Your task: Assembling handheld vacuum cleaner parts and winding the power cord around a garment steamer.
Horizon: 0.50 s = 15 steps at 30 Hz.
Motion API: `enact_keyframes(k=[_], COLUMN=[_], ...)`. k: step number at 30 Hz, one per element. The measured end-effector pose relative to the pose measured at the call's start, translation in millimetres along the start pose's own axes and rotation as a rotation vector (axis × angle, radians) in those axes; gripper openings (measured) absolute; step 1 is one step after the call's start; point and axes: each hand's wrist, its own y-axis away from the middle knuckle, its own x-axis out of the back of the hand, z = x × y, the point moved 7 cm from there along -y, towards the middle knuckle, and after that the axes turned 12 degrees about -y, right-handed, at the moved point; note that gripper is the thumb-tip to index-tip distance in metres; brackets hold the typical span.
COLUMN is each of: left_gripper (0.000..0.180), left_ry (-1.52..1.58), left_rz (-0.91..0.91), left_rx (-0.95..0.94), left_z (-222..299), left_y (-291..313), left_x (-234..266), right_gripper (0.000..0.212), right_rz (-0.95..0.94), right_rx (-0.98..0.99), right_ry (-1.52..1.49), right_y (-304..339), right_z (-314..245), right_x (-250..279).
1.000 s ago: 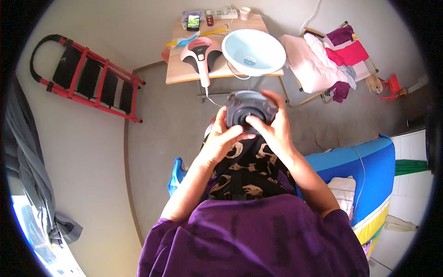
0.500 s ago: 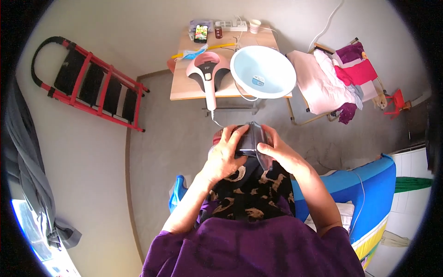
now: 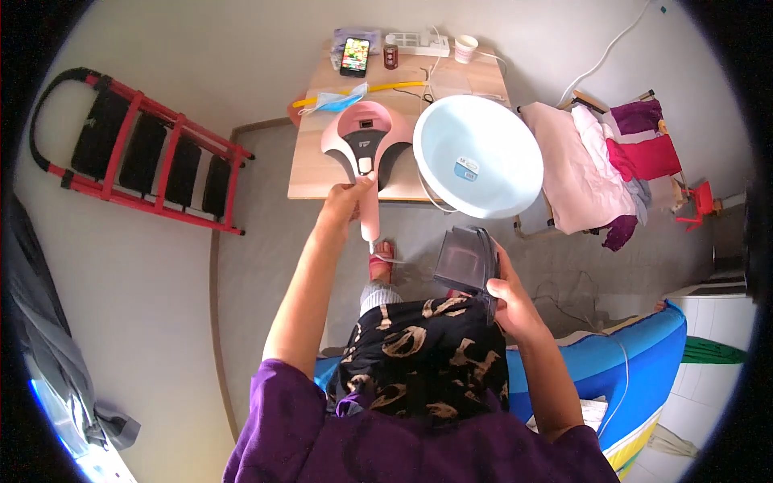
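Observation:
A pink and black handheld vacuum cleaner [image 3: 378,143] lies on the table, its handle pointing toward me over the near edge. My left hand [image 3: 348,203] is closed round the upper part of that handle. The round hollow in the vacuum's pink top shows no dust cup in it. Above my lap, my right hand [image 3: 514,299] grips a smoky see-through dust cup [image 3: 460,259] by its dark rim. Beside the vacuum on the right, a light blue basin [image 3: 483,145] stands tilted at the table's edge.
On the wooden table [image 3: 310,169] are a phone [image 3: 354,56], a blue face mask [image 3: 342,98], a small bottle [image 3: 390,55], a power strip [image 3: 415,43] and a paper cup [image 3: 465,48]. A red step ladder [image 3: 153,153] leans left. Clothes cover a chair [image 3: 564,169] at right.
My left hand has let go of the dust cup and moved forward onto the vacuum's handle. The right hand keeps the cup, now held lower and to the right.

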Motion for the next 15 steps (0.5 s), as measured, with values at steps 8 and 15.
enact_keyframes(k=[8,15], left_gripper=[0.035,0.020], left_ry=[0.451,0.302], left_rz=[-0.316,-0.101], left_rx=[0.325,0.103], left_z=[-3,-21], left_y=[-9,20], left_x=[-54,-55], right_gripper=[0.088,0.088], right_rz=[0.077,0.081], right_rx=[0.076,0.051], right_ry=[0.098,-0.006], right_y=[-12,0], right_z=[-21,-30], right_x=[17,-1])
